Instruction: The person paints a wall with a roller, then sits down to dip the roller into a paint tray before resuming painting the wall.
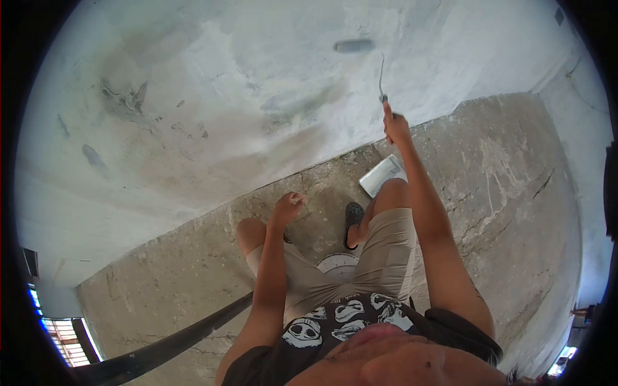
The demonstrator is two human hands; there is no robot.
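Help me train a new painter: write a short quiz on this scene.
1. True or false: the right hand grips the roller by its handle.
2. Where does the paint tray lie? A on the floor by the feet; B on a ladder; C on a chair.
3. Which hand holds no tool?
Key: 1 true; 2 A; 3 the left hand, loosely curled.
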